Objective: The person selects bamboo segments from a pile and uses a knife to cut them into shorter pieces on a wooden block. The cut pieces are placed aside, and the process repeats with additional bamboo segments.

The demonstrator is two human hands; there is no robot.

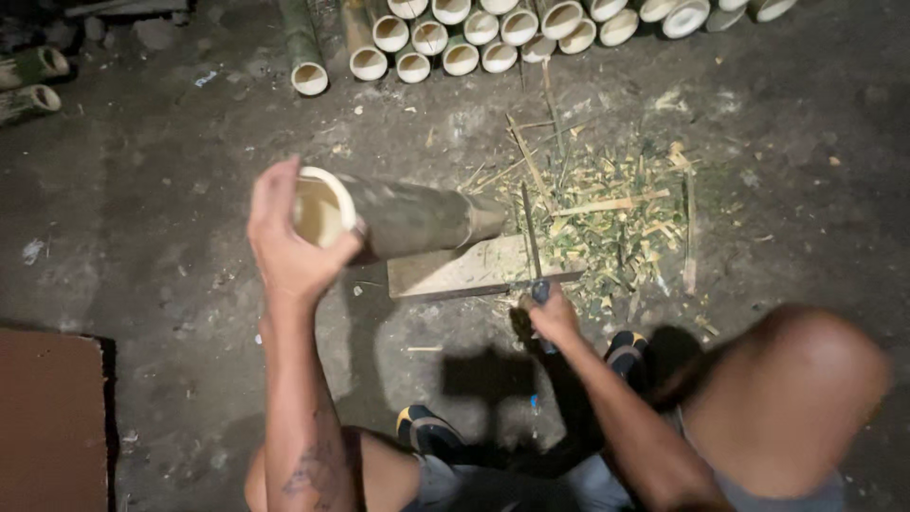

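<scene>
Head view, looking down. Left hand (289,242) wrapped over the open cut end of a bamboo tube (398,216), fingers curled on the pale rim, palm across the hollow. Tube lying nearly level, long axis running left to right and a little downward, near end raised in that hand, far end with its node resting on a wood block (464,270) on the floor (152,190).

Right hand (552,313) closed round the handle of a blade (531,232), just below the block's right end. Blade thin and dark, pointing up and away, almost square to the tube's axis, its tip just right of the tube's far end; contact between blade and tube not clear from here. So: tube to the left of the blade hand, held only by the left hand, right hand nearer the far end.

Heap of green shavings (607,218) and splinters right of the block. Row of cut tubes (493,33) stacked at the top, open ends facing. Feet in dark shoes (428,431) below, bare knee at right.
</scene>
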